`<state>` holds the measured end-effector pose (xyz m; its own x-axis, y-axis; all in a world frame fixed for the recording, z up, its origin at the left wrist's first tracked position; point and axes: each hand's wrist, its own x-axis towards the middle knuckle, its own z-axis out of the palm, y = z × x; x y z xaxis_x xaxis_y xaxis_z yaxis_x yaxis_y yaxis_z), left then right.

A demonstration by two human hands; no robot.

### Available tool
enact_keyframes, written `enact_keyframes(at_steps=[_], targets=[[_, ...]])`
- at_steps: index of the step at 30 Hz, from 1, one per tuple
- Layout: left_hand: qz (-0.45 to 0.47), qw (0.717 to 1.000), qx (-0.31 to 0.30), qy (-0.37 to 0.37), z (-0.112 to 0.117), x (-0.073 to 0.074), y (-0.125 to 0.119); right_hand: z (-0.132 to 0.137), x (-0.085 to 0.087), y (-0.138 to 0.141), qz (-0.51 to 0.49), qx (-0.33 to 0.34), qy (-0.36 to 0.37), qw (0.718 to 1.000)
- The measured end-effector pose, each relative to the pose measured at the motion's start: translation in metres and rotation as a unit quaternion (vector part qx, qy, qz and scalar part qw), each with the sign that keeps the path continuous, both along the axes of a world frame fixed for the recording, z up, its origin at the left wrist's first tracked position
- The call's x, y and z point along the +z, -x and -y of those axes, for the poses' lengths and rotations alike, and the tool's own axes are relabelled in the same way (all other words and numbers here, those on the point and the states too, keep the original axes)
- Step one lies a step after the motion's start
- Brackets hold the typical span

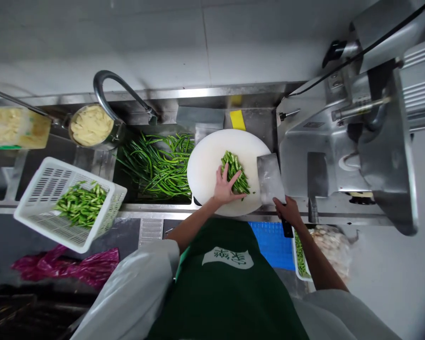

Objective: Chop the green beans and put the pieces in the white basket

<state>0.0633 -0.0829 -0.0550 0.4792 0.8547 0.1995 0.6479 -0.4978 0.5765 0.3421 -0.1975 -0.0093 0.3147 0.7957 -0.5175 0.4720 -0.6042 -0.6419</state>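
A pile of cut green peppers [235, 165] lies on the round white cutting board [205, 156]. My left hand [226, 189] is spread over the near side of the pile, its fingers apart and touching the pieces. My right hand [288, 212] is wrapped round the black handle of a cleaver [269, 177]. The wide blade lies over the board's right edge, apart from the pile. Left of the board, long whole green peppers [170, 165] fill the sink [163, 204].
A white plastic basket [31, 208] with cut peppers stands at the left, near a pot [92, 126] of pale slices under a curved faucet [102, 87]. A metal slicing machine [304, 156] stands right of the board. A yellow cloth [237, 120] lies behind it. Magenta plastic bags [71, 267] lie lower left.
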Motion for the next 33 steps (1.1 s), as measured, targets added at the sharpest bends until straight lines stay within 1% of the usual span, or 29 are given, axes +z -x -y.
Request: enact_keyframes(at_steps=[2, 4, 8, 11, 13, 16, 18, 21, 24, 26, 27, 29, 31, 33], targets=[[-0.001, 0.999, 0.036, -0.010, 0.004, -0.001, -0.015, 0.006, -0.010, 0.006, -0.043, -0.014, 0.013, 0.999], [0.003, 0.998, 0.057, -0.017, 0.007, -0.002, -0.029, 0.006, -0.015, 0.028, -0.052, -0.019, -0.006, 0.998], [0.023, 0.998, 0.056, -0.023, 0.008, -0.003, -0.045, -0.008, -0.015, 0.086, -0.024, -0.005, -0.036, 0.999], [0.039, 0.997, 0.056, -0.027, 0.009, -0.002, -0.048, -0.013, -0.014, 0.115, -0.026, 0.002, -0.049, 0.998], [0.044, 0.997, 0.058, -0.024, 0.011, -0.001, -0.047, -0.010, -0.015, 0.126, -0.062, -0.005, -0.038, 0.997], [0.045, 0.997, 0.060, -0.013, 0.016, 0.002, -0.047, 0.001, -0.016, 0.135, -0.130, -0.029, -0.027, 0.991], [0.044, 0.998, 0.034, -0.005, 0.020, 0.005, -0.048, 0.011, -0.016, 0.138, -0.148, -0.056, -0.034, 0.987], [0.038, 0.999, -0.022, 0.000, 0.025, 0.011, -0.052, 0.024, -0.014, 0.142, -0.144, -0.091, -0.045, 0.984], [0.025, 0.998, -0.060, -0.003, 0.028, 0.025, -0.050, 0.032, -0.008, 0.147, -0.117, -0.111, -0.062, 0.985], [0.001, 0.997, -0.075, -0.019, 0.028, 0.040, -0.039, 0.033, -0.001, 0.156, -0.076, -0.120, -0.072, 0.987], [-0.014, 0.997, -0.075, -0.030, 0.028, 0.049, -0.030, 0.031, 0.003, 0.164, -0.053, -0.117, -0.075, 0.989], [-0.047, 0.996, -0.055, -0.049, 0.024, 0.066, -0.002, 0.024, 0.011, 0.187, -0.021, -0.096, -0.086, 0.991], [-0.075, 0.996, -0.016, -0.054, 0.016, 0.083, 0.039, 0.012, 0.018, 0.219, -0.025, -0.070, -0.119, 0.990], [-0.089, 0.994, 0.032, -0.058, 0.007, 0.096, 0.092, -0.005, 0.022, 0.261, -0.063, -0.022, -0.150, 0.986]])
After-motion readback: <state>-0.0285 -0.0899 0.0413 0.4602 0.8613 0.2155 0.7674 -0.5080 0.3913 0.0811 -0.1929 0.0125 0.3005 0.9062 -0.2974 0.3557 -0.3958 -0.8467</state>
